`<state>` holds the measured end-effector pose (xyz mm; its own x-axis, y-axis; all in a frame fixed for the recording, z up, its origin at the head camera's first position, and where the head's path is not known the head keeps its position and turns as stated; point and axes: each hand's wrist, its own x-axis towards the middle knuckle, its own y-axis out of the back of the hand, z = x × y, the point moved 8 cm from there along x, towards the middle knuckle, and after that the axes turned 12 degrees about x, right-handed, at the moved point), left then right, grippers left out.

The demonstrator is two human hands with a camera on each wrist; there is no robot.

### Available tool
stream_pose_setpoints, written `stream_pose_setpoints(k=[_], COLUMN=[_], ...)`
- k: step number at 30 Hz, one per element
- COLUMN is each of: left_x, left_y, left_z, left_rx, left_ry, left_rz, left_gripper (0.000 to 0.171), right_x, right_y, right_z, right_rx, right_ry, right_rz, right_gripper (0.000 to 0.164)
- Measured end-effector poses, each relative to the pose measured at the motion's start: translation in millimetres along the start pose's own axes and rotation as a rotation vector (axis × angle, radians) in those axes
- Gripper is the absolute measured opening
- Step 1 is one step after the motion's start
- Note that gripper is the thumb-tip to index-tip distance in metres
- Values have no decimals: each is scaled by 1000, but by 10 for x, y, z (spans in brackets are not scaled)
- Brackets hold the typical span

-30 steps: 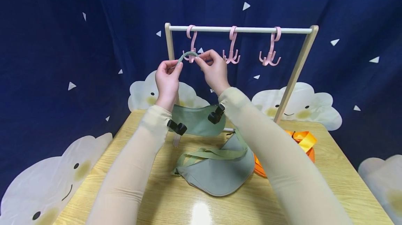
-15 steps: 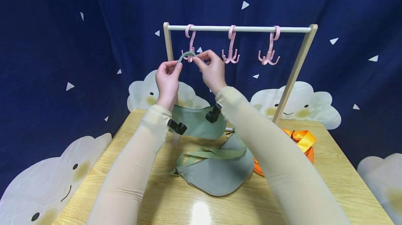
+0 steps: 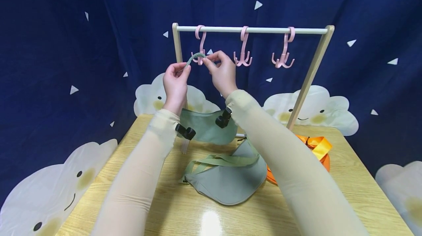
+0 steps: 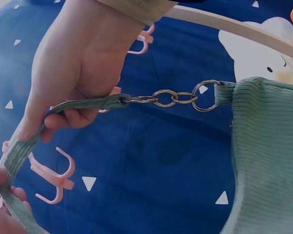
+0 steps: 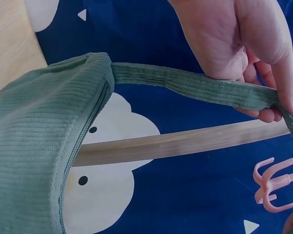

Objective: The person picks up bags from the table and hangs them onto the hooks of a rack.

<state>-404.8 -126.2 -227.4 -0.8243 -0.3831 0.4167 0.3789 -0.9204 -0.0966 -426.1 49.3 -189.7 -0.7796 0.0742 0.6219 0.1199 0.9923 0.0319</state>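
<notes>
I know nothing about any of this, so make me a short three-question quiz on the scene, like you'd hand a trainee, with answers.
1. True or false: the grey bag hangs from the rail.

2. Beside the left hand, what links the strap to the green bag?
A) a knot
B) metal rings
C) a ribbon

3. How many pink hooks hang from the rail?

Key:
1. False: it lies on the table.
2. B: the rings run from the strap's end to the bag's corner.
3. Three.
</notes>
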Motion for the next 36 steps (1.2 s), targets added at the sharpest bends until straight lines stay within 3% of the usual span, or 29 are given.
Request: stream_pose_setpoints(k=[11, 36], left_x=[19, 45], left_y=[-34, -72], left_z=[-21, -181], left_rx=[-18, -14], left_ry=[2, 42], left_rz=[-12, -7], left_gripper=[16, 24], right_x=[29, 87], right_y=[-33, -58], right_z=[12, 128], right_rx=[2, -70], right_ry=[45, 2], right_rz=[43, 34], right_gripper=[23, 22])
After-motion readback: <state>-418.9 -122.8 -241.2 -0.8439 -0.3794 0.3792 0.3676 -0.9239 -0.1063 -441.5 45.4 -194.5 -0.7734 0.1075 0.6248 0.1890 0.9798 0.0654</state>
